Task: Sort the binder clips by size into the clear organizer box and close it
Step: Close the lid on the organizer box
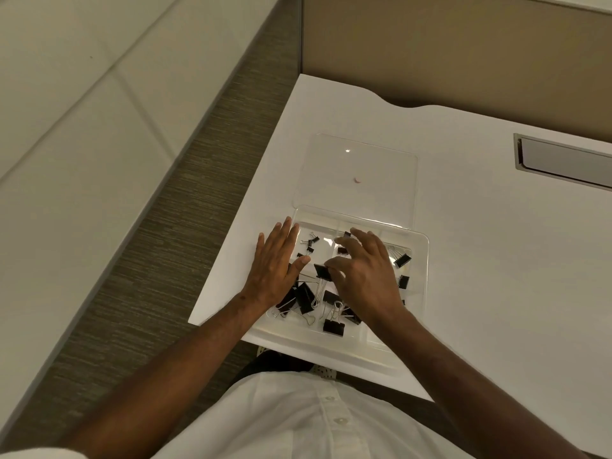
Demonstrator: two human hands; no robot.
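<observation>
A clear organizer box (pixel 422 260) lies at the near left corner of the white desk, its clear lid (pixel 357 167) folded open flat behind it. Black binder clips fill it: small clips (pixel 310 242) at the far left, medium clips (pixel 402 260) at the right, large clips (pixel 333 327) piled in the near compartment. My left hand (pixel 276 263) rests flat with straight fingers on the box's left edge. Over the middle of the box, my right hand (pixel 362 270) pinches a large clip (pixel 322 271) between thumb and fingers.
The white desk (pixel 480 260) stretches to the right, with a recessed grey cable slot (pixel 563 160) at the far right. A tan partition stands behind the desk. Carpeted floor and a pale wall run along the left, beyond the desk's edge.
</observation>
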